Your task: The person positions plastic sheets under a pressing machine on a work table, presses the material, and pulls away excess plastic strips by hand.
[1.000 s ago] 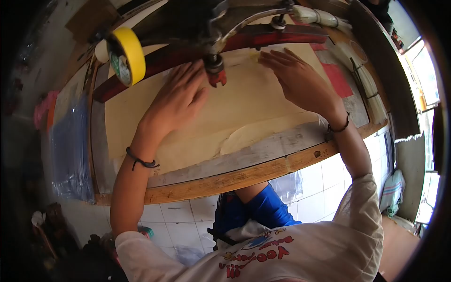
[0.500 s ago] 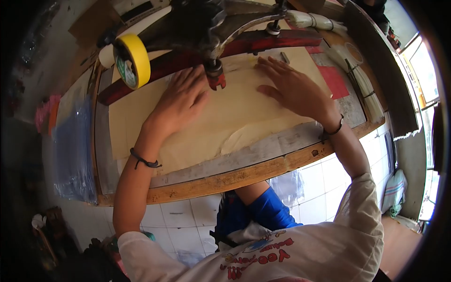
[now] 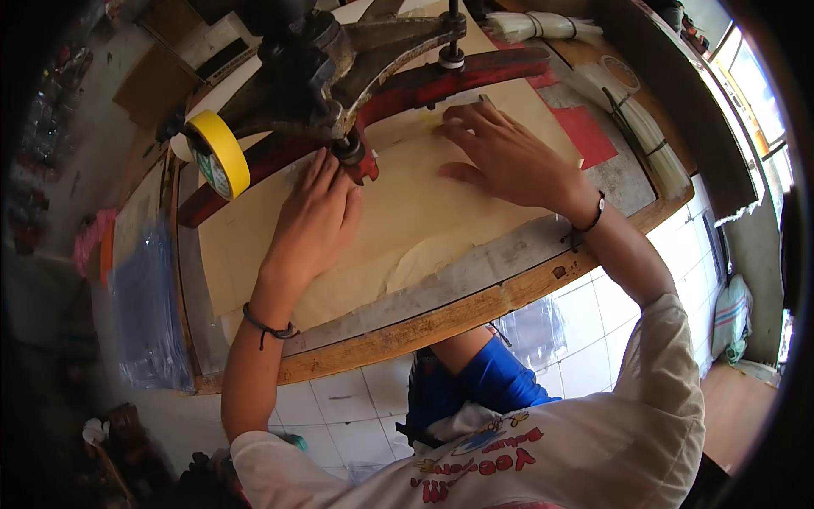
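Note:
A large tan sheet (image 3: 398, 212) lies on the grey-topped table (image 3: 475, 293) with a wooden edge. My left hand (image 3: 312, 216) rests flat on its left part, fingertips near the red bar (image 3: 271, 157) of a dark metal machine (image 3: 314, 76). Over the right part of the sheet is my right hand (image 3: 509, 161), empty, its fingers bent and the thumb apart, near a small grey piece (image 3: 485, 99). Between the hands hangs a red forked tip (image 3: 365, 168) of the machine. The sheet's front edge has a curled, torn-looking flap (image 3: 428, 259).
A yellow tape roll (image 3: 219, 153) hangs at the machine's left. Clear plastic bags (image 3: 148, 305) hang at the table's left side. Bundles of white strips (image 3: 640, 131) and a red piece (image 3: 585, 136) lie at the right. A dark board (image 3: 704, 110) stands beyond them.
The view has shifted, so the machine appears further left. My right hand's fingers have bent more, and my left hand's fingers are closer together.

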Demonstrator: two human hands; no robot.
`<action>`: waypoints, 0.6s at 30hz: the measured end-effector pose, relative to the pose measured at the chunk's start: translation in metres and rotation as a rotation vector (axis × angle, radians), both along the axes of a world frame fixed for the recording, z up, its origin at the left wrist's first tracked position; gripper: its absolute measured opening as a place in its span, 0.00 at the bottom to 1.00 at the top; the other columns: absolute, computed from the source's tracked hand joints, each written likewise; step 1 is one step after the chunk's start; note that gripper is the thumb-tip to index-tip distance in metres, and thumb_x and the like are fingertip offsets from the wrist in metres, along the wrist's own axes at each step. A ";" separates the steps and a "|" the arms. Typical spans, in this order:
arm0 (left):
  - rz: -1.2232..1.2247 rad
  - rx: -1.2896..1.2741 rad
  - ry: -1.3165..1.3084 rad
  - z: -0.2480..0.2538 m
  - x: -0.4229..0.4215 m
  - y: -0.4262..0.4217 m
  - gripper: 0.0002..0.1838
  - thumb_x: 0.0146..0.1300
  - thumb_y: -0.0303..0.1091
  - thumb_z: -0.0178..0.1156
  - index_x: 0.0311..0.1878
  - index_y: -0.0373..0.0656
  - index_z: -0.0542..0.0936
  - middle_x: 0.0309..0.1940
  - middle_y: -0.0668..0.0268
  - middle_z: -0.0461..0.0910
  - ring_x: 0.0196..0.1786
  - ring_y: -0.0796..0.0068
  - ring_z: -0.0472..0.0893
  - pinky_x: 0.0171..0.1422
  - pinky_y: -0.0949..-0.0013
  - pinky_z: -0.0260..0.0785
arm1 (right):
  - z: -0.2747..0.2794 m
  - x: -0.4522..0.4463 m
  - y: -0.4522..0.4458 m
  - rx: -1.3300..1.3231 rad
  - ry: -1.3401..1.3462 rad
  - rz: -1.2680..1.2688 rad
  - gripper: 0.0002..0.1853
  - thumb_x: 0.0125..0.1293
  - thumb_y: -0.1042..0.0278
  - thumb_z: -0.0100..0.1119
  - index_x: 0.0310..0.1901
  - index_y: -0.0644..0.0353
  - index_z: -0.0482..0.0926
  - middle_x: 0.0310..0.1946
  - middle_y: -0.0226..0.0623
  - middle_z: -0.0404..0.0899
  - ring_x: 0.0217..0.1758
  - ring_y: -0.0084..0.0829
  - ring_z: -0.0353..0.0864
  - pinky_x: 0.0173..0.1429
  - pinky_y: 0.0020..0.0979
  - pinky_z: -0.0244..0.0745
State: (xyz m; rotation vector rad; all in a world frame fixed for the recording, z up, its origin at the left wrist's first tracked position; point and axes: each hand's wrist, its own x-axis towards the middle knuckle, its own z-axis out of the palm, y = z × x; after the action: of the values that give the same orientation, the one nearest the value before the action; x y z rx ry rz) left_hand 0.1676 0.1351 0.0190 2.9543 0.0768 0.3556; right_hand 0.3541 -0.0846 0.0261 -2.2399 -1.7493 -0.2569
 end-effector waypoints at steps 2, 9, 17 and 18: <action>-0.012 0.025 -0.065 -0.006 0.000 0.003 0.18 0.74 0.34 0.49 0.63 0.37 0.71 0.64 0.46 0.71 0.69 0.41 0.67 0.77 0.49 0.58 | 0.005 -0.002 0.002 -0.036 0.037 -0.020 0.26 0.72 0.49 0.56 0.60 0.65 0.77 0.64 0.47 0.74 0.70 0.45 0.69 0.73 0.43 0.65; -0.023 0.042 -0.093 -0.008 0.001 0.006 0.23 0.73 0.37 0.49 0.64 0.31 0.72 0.69 0.43 0.68 0.73 0.44 0.66 0.80 0.52 0.54 | 0.023 0.010 -0.007 -0.106 0.212 -0.011 0.27 0.69 0.56 0.61 0.65 0.61 0.72 0.63 0.42 0.75 0.68 0.43 0.72 0.71 0.40 0.67; -0.016 0.062 -0.113 -0.014 0.001 0.009 0.24 0.72 0.38 0.50 0.64 0.30 0.71 0.70 0.44 0.69 0.73 0.46 0.67 0.79 0.53 0.57 | 0.024 0.011 -0.006 -0.096 0.220 -0.011 0.29 0.69 0.57 0.63 0.67 0.59 0.69 0.60 0.41 0.79 0.66 0.43 0.74 0.70 0.43 0.68; -0.016 0.065 -0.121 -0.014 0.002 0.009 0.24 0.72 0.38 0.50 0.64 0.30 0.71 0.70 0.44 0.69 0.73 0.46 0.67 0.79 0.53 0.57 | 0.024 0.011 -0.005 -0.097 0.258 -0.033 0.29 0.69 0.57 0.63 0.67 0.59 0.69 0.59 0.41 0.79 0.66 0.43 0.75 0.69 0.43 0.68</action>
State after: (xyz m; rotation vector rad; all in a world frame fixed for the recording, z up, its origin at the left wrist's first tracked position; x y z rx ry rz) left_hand 0.1691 0.1444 0.0048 2.9868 0.0271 0.5436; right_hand 0.3656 -0.0900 0.0505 -2.2533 -1.6205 0.1085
